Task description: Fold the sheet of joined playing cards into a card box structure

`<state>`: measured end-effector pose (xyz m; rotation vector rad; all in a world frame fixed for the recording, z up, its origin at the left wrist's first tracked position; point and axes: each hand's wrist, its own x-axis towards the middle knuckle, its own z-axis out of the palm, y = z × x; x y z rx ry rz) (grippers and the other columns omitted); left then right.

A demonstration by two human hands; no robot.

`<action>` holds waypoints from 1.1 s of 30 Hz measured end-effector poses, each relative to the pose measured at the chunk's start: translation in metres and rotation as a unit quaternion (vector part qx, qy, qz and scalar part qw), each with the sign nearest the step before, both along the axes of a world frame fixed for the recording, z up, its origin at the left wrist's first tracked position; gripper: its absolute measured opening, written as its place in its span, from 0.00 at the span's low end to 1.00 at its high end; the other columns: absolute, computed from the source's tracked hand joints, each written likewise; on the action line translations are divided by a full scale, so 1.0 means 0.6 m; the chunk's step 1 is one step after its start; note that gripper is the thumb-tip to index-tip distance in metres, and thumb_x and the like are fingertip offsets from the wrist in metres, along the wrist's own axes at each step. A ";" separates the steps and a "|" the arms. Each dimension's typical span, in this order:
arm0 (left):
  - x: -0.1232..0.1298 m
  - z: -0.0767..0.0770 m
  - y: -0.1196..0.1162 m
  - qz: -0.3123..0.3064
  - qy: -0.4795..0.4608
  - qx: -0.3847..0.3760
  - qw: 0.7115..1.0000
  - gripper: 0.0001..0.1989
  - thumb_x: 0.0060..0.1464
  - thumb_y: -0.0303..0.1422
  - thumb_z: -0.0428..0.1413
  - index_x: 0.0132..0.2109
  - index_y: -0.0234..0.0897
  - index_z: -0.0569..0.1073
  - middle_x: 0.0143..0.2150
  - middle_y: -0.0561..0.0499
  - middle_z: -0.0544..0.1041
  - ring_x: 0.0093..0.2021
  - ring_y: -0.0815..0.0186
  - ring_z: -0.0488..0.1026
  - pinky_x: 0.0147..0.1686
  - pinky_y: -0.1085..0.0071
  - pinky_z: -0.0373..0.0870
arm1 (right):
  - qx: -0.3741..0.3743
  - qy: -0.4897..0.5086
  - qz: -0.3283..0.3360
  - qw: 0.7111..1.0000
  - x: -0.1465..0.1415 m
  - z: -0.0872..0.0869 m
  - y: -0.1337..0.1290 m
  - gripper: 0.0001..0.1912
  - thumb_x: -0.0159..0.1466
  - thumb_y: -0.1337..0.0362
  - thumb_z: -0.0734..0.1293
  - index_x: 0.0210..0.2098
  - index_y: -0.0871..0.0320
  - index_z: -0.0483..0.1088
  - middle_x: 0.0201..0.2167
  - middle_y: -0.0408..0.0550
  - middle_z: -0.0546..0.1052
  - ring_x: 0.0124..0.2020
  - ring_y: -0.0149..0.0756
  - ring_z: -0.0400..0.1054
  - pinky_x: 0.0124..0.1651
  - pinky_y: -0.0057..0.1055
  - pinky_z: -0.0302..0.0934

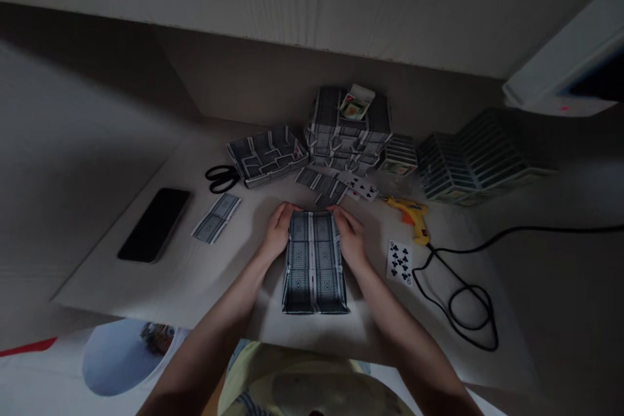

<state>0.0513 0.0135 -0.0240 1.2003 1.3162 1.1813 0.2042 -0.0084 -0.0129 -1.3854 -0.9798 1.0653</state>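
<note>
Between my hands on the table lies a shallow tray made of playing cards [314,263], its patterned card backs showing and its long side toward me. My left hand [280,227] grips its far left corner, fingers closed on the edge. On the far right corner my right hand [350,234] is closed in the same way. Just beyond the tray are loose cards, some face down [322,183] and some face up [358,185]. A yellow glue gun [413,216] lies to the right of my right hand, with a nine of clubs card [400,262] below it.
At the back stand another card tray [268,156] and a stacked card box [348,133] with a small carton [357,103] on top. Black scissors [221,177], a phone [155,224] and joined cards [216,218] lie left. Card packs [453,166] and a looped cord [470,299] are right.
</note>
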 end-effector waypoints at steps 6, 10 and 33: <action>-0.004 0.006 -0.005 -0.016 0.013 0.014 1.000 0.16 0.55 0.41 0.44 0.32 0.38 0.71 0.31 0.51 0.72 0.33 0.66 0.66 0.32 0.71 0.61 | 0.009 0.023 0.015 1.000 0.011 -0.005 0.007 0.15 0.55 0.53 0.61 0.33 0.54 0.73 0.34 0.42 0.76 0.40 0.37 0.67 0.44 0.32 0.57; -0.006 0.015 -0.008 -0.054 -0.003 0.045 0.997 0.12 0.52 0.38 0.49 0.41 0.39 0.70 0.41 0.51 0.72 0.41 0.64 0.67 0.40 0.71 0.61 | 0.011 0.067 0.000 0.998 0.024 -0.007 0.008 0.14 0.54 0.54 0.62 0.33 0.53 0.73 0.36 0.43 0.76 0.42 0.38 0.67 0.47 0.34 0.57; -0.036 -0.021 0.011 0.227 0.008 0.051 0.973 0.05 0.47 0.33 0.48 0.31 0.37 0.67 0.30 0.53 0.70 0.35 0.67 0.66 0.36 0.72 0.62 | 0.023 0.137 0.027 0.990 0.063 -0.013 -0.002 0.17 0.50 0.58 0.67 0.39 0.54 0.71 0.41 0.45 0.75 0.44 0.42 0.66 0.46 0.36 0.58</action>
